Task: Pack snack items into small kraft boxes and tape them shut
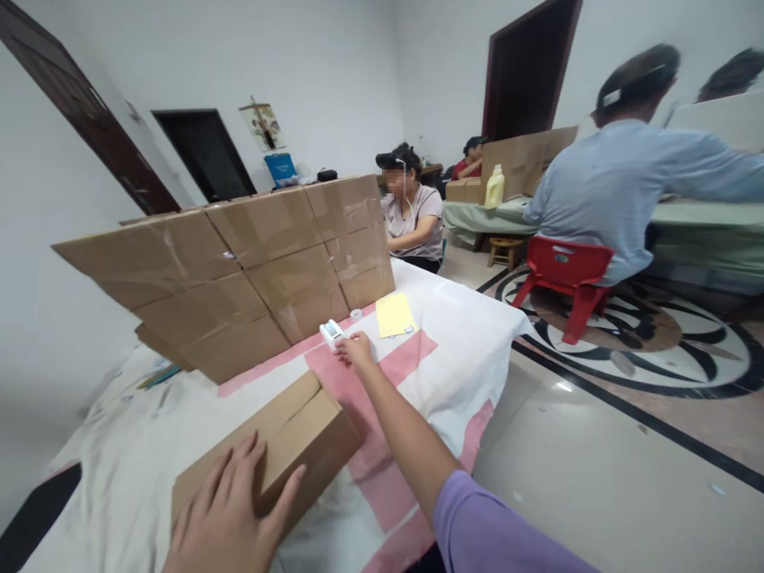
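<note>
Across the near cloth point(137, 422) lies a cardboard box point(298, 418), its long axis running away to the right, and the left hand point(227, 509) rests right on it, fingers spread wide. Past its far end, the right hand point(358, 350), clearly nearer, meets a small white device point(332, 333), fingers half-curled; gripped or merely touched, can't tell. Behind: stacked cartons point(292, 294).

Bare left hand point(230, 501) low in view, entering from bottom edge, back turned up; fingers point(243, 468) extended and slightly parted, thumb point(290, 495) spread wide to side. Bare right hand point(356, 350) farther forward, back up, fingers bent, tips drawn close together; exact grip too small to tell. Bare right forearm point(411, 434) stretched forward, slanting away from purple-sleeved upper arm point(501, 525).
</note>
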The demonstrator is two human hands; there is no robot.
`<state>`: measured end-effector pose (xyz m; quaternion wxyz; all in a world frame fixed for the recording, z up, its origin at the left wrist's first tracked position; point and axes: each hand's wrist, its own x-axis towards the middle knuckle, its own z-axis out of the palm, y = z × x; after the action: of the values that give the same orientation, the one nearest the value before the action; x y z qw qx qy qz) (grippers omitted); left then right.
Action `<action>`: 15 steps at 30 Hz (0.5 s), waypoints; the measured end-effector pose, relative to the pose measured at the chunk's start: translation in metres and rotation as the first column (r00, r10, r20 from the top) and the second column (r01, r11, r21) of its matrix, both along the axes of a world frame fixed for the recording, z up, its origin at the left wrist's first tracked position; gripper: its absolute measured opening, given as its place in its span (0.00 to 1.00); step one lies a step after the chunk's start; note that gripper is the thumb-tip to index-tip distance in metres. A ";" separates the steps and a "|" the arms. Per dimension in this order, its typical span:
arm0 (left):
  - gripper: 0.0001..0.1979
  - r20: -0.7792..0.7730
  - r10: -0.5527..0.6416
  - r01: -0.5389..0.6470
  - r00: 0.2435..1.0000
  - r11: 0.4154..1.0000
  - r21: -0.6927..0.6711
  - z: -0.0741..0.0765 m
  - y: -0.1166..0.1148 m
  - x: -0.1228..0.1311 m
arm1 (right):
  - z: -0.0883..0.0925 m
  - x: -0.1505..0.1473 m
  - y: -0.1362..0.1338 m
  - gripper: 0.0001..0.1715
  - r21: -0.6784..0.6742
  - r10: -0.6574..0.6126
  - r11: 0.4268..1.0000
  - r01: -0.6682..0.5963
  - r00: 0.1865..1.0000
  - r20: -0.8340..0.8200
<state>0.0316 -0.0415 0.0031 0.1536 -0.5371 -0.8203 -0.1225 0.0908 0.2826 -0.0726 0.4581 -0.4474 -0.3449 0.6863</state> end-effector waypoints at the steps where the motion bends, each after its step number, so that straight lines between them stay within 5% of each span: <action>1: 0.33 -0.002 0.011 -0.011 1.000 1.000 0.008 0.000 0.001 0.004 | -0.001 0.000 0.000 0.23 -0.006 0.001 1.000 -0.001 1.000 -0.010; 7: 0.34 -0.042 0.080 -0.077 0.996 0.995 0.067 0.007 0.002 0.023 | -0.003 0.000 0.002 0.22 0.024 -0.006 1.000 0.007 0.999 -0.038; 15: 0.35 -0.042 0.077 -0.076 0.996 0.997 0.018 0.000 0.001 0.010 | -0.002 0.000 0.004 0.20 0.106 -0.024 0.994 0.027 0.999 -0.028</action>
<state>0.0421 -0.0400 0.0028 0.1801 -0.5066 -0.8357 -0.1119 0.0906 0.2867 -0.0742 0.4947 -0.4173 -0.3690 0.6670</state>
